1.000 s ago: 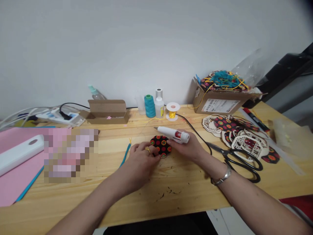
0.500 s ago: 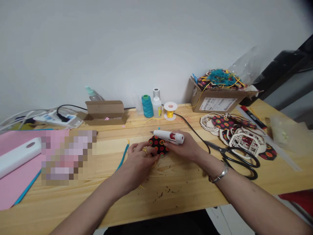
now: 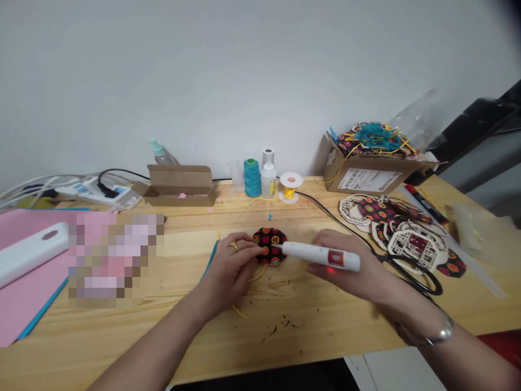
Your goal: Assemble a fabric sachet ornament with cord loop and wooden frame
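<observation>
My left hand (image 3: 230, 266), with a ring on one finger, holds the left edge of a small rounded piece of black fabric (image 3: 272, 239) with red and orange medallions. A yellow cord (image 3: 259, 273) comes out below the piece, and a teal tassel (image 3: 210, 259) lies partly behind my left hand. In my right hand (image 3: 350, 266) is a white pen-shaped tool (image 3: 313, 253) with a red window and a thin grey tip. That tip points left, over or at the fabric's right part; whether it touches, I cannot tell. A red light glows beneath the tool.
Black-handled scissors (image 3: 415, 274) lie beside my right wrist, near stacked lattice cutouts (image 3: 411, 247). Behind stand a teal thread cone (image 3: 252, 179), a white bottle (image 3: 268, 182), a yellow cord spool (image 3: 290, 187) and a full cardboard box (image 3: 362, 176). Dark scraps (image 3: 280, 328) litter the front.
My right hand has moved right and toward me with the white tool, leaving the fabric piece. More of the fabric shows. My left hand stays at its left edge.
</observation>
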{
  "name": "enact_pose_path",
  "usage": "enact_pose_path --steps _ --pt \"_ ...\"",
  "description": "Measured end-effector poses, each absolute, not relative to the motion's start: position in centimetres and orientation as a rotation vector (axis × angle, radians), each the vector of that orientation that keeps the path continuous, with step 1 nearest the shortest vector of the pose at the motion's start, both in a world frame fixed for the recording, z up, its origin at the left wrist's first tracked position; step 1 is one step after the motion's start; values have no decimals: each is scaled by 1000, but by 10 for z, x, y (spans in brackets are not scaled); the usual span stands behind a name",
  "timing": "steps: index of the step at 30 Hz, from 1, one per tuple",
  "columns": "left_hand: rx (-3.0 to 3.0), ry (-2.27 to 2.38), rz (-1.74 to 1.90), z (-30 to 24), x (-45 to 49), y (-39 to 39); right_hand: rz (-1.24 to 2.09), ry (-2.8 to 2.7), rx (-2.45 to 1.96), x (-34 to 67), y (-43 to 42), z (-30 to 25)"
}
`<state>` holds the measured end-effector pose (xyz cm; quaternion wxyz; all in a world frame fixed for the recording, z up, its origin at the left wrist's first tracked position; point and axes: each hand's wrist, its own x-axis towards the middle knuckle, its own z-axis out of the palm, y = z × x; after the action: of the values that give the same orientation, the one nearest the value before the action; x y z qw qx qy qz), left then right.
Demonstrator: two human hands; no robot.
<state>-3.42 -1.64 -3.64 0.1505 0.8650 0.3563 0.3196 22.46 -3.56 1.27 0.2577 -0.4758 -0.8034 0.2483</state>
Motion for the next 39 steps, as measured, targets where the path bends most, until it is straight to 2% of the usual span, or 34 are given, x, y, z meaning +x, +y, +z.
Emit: enact_pose_path --steps 3,19,39 --pt "2540 1042 981 -37 -32 -16 596 -2272 -1249 230 -50 7" --pt "2606 1139 820 -39 -26 -21 101 -2546 -1300 219 -61 -11" --pt "2555 1158 779 -40 -26 -21 13 -2524 -1262 205 -56 -16"
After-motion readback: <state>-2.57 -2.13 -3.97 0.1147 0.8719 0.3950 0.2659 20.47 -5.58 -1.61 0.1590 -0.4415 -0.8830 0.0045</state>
